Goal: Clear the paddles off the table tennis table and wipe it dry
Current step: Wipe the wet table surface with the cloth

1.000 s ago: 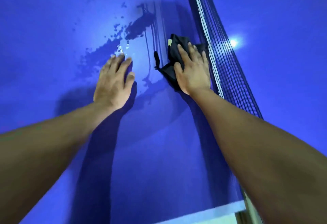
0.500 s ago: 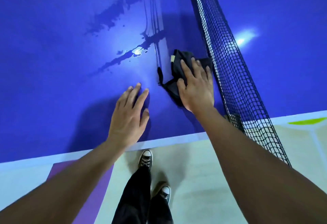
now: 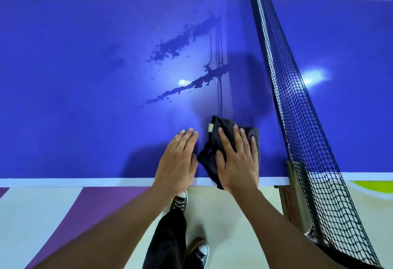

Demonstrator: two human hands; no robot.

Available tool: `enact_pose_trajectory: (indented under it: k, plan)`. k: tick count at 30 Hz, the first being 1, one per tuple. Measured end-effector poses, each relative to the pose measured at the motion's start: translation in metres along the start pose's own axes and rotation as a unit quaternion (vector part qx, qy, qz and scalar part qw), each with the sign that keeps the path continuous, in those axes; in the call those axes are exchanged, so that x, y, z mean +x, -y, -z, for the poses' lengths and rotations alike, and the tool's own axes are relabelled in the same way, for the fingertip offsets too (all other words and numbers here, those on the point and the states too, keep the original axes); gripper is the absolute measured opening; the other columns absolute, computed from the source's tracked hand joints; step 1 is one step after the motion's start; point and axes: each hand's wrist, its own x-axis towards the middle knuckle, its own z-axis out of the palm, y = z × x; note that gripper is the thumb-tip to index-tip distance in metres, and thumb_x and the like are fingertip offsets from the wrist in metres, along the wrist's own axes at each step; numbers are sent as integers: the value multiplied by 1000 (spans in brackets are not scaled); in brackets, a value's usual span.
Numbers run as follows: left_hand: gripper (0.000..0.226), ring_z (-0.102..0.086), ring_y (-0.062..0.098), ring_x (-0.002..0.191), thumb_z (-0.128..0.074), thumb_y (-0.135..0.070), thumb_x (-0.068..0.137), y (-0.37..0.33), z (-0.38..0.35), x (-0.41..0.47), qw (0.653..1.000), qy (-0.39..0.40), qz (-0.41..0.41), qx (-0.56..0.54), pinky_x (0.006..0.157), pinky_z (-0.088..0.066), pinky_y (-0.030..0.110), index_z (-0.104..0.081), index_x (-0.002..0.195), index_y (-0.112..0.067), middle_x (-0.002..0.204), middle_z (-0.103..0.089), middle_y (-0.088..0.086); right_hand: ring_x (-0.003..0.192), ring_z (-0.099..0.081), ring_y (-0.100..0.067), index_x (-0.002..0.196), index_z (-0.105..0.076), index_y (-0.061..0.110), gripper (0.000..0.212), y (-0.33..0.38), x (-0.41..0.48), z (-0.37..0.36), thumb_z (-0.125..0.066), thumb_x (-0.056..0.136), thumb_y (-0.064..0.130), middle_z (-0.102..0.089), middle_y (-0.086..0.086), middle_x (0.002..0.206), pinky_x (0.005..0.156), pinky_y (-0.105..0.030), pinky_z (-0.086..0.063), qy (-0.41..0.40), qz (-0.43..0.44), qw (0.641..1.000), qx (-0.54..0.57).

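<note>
- Bare forearms, no sleeves, no watch or rings showing on either hand.
- Black trousers, loose at the leg, lower centre of the frame.
- Black canvas sneakers with white rubber toe caps, white soles and pale laces.
</note>
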Motion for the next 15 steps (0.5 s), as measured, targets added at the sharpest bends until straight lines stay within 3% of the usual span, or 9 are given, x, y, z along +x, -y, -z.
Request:
enact_pose_trajectory:
  k: [8, 15]
  plan:
    - [54, -45, 29, 139, -40, -23, 95, 21, 15, 21, 1000, 9, -19, 7, 115, -38, 42, -48, 147, -11, 152, -47, 8, 158, -4, -18, 162, -17, 39, 64, 9, 91, -2, -23, 99, 50, -13, -1, 171, 128, -44, -1, 12, 8, 1000, -20]
    - [55, -37, 32, 145, -39, -25, 96, 69, 38, 121, 998, -24, 50, 23, 118, -33, 46, -44, 149, -9, 156, -40, 12, 158, -5, -17, 162, -19, 36, 63, 18, 199, -5, -28, 101, 46, -16, -2, 170, 128, -44, 0, -9, -16, 1000, -22]
